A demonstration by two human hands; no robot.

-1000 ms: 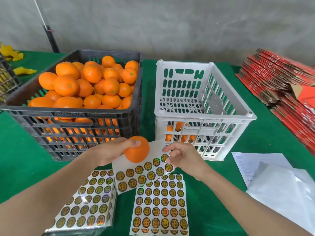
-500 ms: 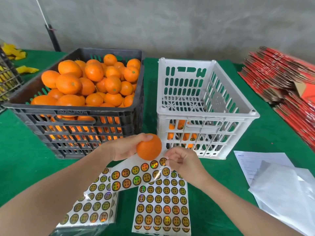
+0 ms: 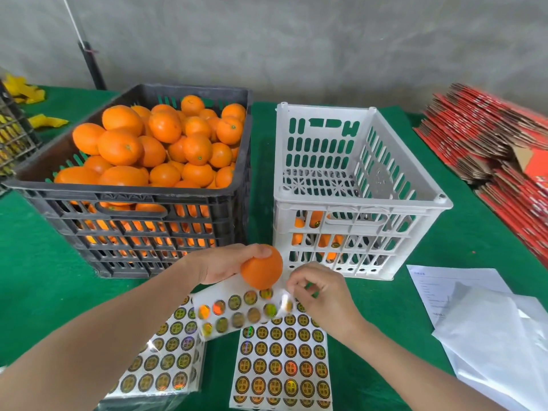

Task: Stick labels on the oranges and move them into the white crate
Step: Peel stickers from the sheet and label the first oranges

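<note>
Lying nearest on the green cloth [image 3: 44, 277] are two flat sheets [image 3: 281, 360] of labels. Just above them, the left hand [image 3: 219, 265] is gripping an orange [image 3: 262, 269], with a lifted sheet [image 3: 237, 312] hanging just under it. The right hand [image 3: 323, 295], curled tight, is pinching a label [image 3: 286, 302] at that sheet's right edge. Beyond, the white crate [image 3: 355, 203] is holding a few oranges [image 3: 315, 219], beside the black crate [image 3: 133, 200] piled full.

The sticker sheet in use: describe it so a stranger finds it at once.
From the white crate, come forward to the orange in the left hand. Below it one sticker sheet is lifted and curled, its right end pinched by the right hand. The other sheets lie flat on the green cloth.
</note>
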